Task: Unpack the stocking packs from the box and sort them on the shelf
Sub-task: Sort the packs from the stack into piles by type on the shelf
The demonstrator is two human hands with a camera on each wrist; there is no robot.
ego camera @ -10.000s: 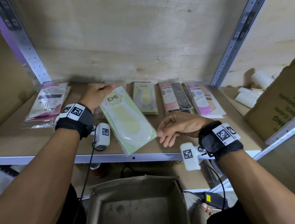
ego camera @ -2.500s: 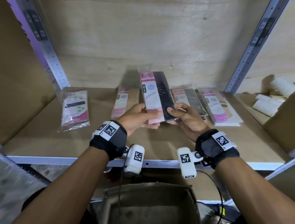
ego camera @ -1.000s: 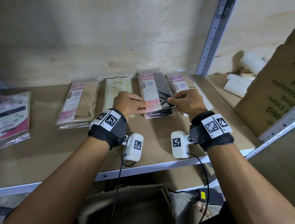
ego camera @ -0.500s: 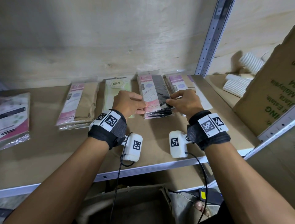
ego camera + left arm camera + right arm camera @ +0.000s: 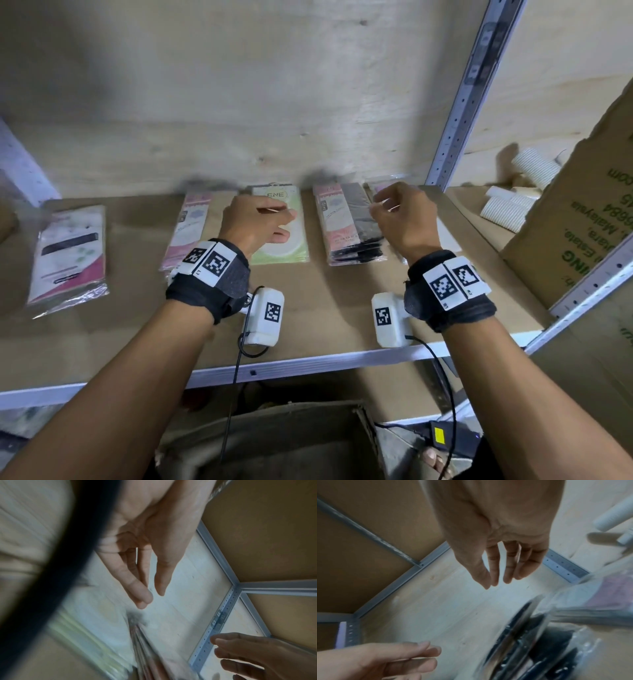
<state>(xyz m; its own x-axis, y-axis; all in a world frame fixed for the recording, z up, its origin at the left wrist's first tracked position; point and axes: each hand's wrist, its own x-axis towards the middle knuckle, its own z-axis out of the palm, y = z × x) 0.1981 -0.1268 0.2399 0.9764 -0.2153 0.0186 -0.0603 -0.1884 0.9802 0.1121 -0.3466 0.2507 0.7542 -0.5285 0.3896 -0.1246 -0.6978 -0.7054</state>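
Note:
A stack of black-and-pink stocking packs [image 5: 347, 224] lies on the wooden shelf [image 5: 325, 308], between my two hands. My left hand [image 5: 270, 222] hovers over the green ENE pack [image 5: 281, 236], fingers relaxed and empty [image 5: 145, 588]. My right hand [image 5: 394, 212] hangs just right of the black stack, fingers loose and holding nothing [image 5: 501, 574]. A beige-and-pink stack [image 5: 190, 233] lies left of the green pack. A pink-and-white pack [image 5: 70, 253] lies at the far left. The pink pack under my right hand is mostly hidden. The cardboard box [image 5: 274, 442] sits below the shelf.
A grey metal upright [image 5: 469, 92] stands at the back right. Beyond it lie white ribbed cups [image 5: 513, 205] and a large printed carton [image 5: 582, 219]. The shelf's metal front edge [image 5: 308, 363] runs below my wrists. A black adapter with a yellow label [image 5: 438, 435] lies beside the box.
Both hands have let go of the black-and-pink pack, which now lies on its stack. They have lifted and drawn apart, left over the green pack, right toward the upright.

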